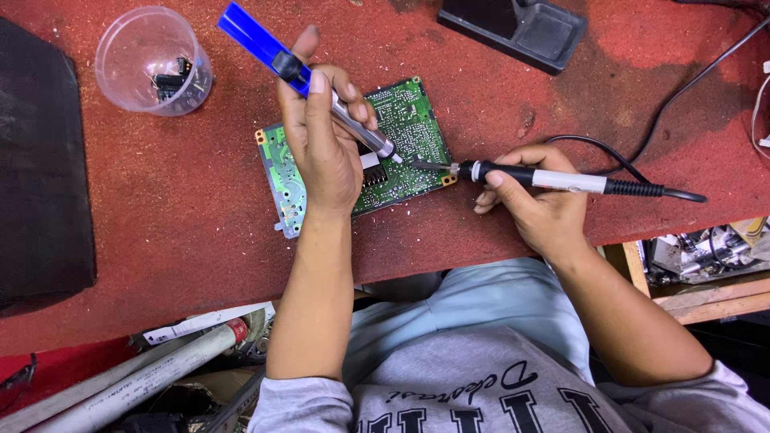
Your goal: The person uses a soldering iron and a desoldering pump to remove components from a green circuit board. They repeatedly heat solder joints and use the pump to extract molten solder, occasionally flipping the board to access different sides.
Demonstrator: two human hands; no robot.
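Board [409, 128] flat on red desk [160, 224] | my left hand [325, 152] closed on blue pump [309, 76], tip over board | right hand [537, 200] gripping iron [545, 178], tip touching board edge

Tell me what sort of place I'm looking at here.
Most likely an electronics repair bench. The right hand holds a soldering iron to a green circuit board on the red worktop, the left hand holds a blue desoldering pump, and a clear cup holds small parts.
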